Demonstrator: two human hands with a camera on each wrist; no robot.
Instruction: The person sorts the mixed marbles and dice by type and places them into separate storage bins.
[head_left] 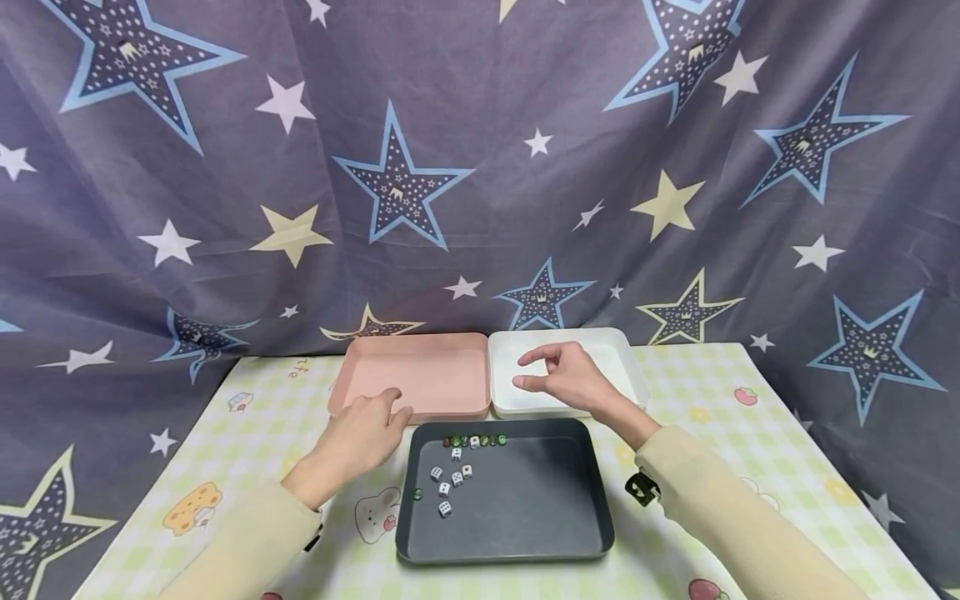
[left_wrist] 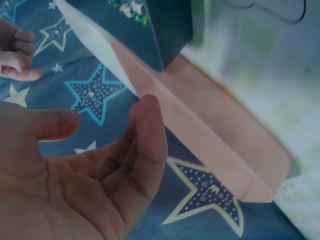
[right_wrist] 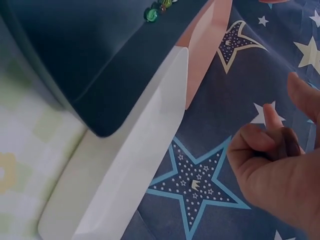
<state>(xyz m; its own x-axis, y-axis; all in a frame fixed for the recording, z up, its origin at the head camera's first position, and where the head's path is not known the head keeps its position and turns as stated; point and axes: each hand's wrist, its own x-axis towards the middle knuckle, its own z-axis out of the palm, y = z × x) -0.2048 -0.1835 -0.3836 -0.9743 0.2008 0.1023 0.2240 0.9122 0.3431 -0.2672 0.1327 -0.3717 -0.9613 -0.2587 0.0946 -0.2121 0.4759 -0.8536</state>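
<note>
Over the front left of the pink tray [head_left: 442, 375] hovers my left hand [head_left: 363, 433], its fingers loosely bent. In the left wrist view nothing lies between that hand's thumb and fingers [left_wrist: 150, 130]. My right hand [head_left: 566, 379] is above the white tray [head_left: 611, 367], thumb and index finger apart, holding nothing. Nearer to me stands a dark grey tray [head_left: 532, 500]. White dice [head_left: 446, 508] lie scattered in its left half. Along its back wall runs a row of small glass marbles [head_left: 502, 440], mostly green, with a die [head_left: 475, 442] among them.
The pink and white trays stand side by side at the back of the table, behind the dark one. A green-and-white checked cloth [head_left: 247, 442] covers the table. Behind it hangs a dark curtain [head_left: 487, 217] patterned with stars.
</note>
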